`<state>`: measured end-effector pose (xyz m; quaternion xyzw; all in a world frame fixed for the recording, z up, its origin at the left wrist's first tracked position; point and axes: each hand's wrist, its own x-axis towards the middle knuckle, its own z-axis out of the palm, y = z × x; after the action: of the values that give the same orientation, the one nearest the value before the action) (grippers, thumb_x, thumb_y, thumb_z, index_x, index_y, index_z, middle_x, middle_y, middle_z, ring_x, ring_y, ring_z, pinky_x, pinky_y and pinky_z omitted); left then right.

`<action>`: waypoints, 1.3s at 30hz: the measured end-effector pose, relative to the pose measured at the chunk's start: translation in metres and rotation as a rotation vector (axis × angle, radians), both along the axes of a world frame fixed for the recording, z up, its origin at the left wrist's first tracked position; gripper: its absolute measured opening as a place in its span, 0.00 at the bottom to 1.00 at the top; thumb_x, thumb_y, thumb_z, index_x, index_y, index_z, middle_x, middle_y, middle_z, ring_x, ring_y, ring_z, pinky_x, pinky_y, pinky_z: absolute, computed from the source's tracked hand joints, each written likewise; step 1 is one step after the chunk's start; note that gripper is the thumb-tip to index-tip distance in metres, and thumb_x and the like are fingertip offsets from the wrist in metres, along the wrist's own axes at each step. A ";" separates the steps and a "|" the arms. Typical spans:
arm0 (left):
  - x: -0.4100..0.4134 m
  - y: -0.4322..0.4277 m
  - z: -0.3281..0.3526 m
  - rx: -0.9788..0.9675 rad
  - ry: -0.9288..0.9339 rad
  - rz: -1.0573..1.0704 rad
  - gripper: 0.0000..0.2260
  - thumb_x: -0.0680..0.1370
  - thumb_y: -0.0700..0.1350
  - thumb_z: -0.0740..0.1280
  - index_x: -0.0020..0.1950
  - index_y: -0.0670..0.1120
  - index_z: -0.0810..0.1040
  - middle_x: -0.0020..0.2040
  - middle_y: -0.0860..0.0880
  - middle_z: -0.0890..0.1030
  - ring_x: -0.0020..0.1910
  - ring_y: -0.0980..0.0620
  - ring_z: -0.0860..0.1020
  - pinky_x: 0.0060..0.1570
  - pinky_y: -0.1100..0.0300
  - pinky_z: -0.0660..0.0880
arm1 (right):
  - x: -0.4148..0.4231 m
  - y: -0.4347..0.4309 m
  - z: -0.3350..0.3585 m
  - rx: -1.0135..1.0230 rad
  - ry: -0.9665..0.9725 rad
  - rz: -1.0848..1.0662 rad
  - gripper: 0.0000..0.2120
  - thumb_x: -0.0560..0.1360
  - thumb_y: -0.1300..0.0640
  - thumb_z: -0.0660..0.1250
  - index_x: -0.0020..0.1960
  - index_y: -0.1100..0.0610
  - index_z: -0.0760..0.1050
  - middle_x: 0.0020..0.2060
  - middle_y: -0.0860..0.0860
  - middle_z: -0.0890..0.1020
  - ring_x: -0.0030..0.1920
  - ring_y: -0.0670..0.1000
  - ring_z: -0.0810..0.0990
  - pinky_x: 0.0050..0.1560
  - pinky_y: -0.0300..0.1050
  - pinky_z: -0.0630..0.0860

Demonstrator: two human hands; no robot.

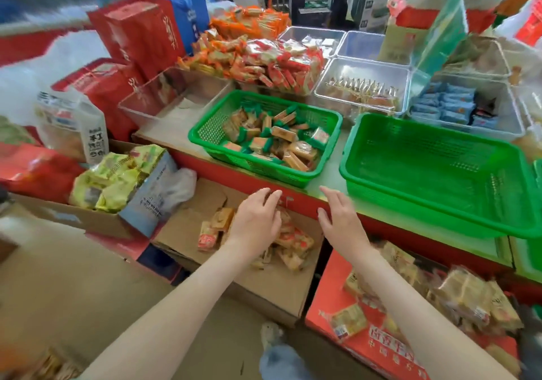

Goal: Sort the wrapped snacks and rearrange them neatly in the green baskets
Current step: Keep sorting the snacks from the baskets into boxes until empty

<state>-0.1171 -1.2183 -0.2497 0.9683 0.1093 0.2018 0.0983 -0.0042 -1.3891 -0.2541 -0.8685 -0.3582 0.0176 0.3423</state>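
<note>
Two green baskets stand on the counter. The left green basket (205, 129) holds several wrapped snacks with green-ended wrappers (278, 136). The right green basket (410, 157) holds nothing. Below the counter, an open cardboard box (264, 286) contains several red-and-yellow wrapped snacks (296, 242). My left hand (258, 218) hovers over those snacks with fingers loosely spread, holding nothing I can see. My right hand (340, 215) is beside it, fingers straight, above the box's right edge and in front of the red counter edge.
Clear plastic bins (363, 86) with other snacks sit behind the baskets, next to heaps of orange and red packets (264, 60). Red gift bags (137, 36) stand at left. A box of yellow packets (114, 180) sits lower left, a red box of snacks (352, 306) lower right.
</note>
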 end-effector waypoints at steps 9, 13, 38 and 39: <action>0.045 0.191 -0.011 0.259 0.118 0.005 0.18 0.73 0.38 0.62 0.61 0.37 0.78 0.56 0.33 0.79 0.52 0.36 0.80 0.52 0.46 0.77 | 0.099 0.172 -0.017 -0.156 0.139 0.094 0.25 0.81 0.58 0.60 0.76 0.55 0.59 0.69 0.56 0.68 0.70 0.56 0.63 0.69 0.52 0.66; 0.060 0.241 -0.026 0.238 0.116 -0.022 0.18 0.74 0.39 0.60 0.60 0.37 0.79 0.54 0.33 0.79 0.51 0.36 0.80 0.51 0.47 0.77 | 0.133 0.221 -0.020 -0.477 0.289 0.200 0.24 0.82 0.51 0.59 0.76 0.53 0.60 0.70 0.54 0.68 0.69 0.55 0.67 0.66 0.50 0.69; 0.178 0.329 -0.053 0.017 0.129 -0.479 0.20 0.73 0.42 0.72 0.64 0.39 0.77 0.60 0.38 0.79 0.58 0.40 0.77 0.61 0.46 0.72 | 0.154 0.305 -0.025 -0.878 0.109 0.128 0.33 0.77 0.50 0.62 0.78 0.51 0.52 0.57 0.53 0.76 0.55 0.54 0.73 0.51 0.47 0.74; 0.180 0.330 -0.052 0.024 0.143 -0.494 0.23 0.72 0.43 0.73 0.65 0.40 0.76 0.61 0.39 0.78 0.60 0.41 0.77 0.63 0.46 0.70 | 0.152 0.307 -0.025 -0.820 0.059 0.116 0.33 0.77 0.49 0.62 0.77 0.53 0.53 0.56 0.53 0.76 0.55 0.54 0.73 0.51 0.45 0.74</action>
<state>0.0625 -0.8880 -0.3017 0.9785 -0.1265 0.1040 0.1254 0.1482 -1.0825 -0.2795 -0.9103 -0.3602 0.2028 -0.0235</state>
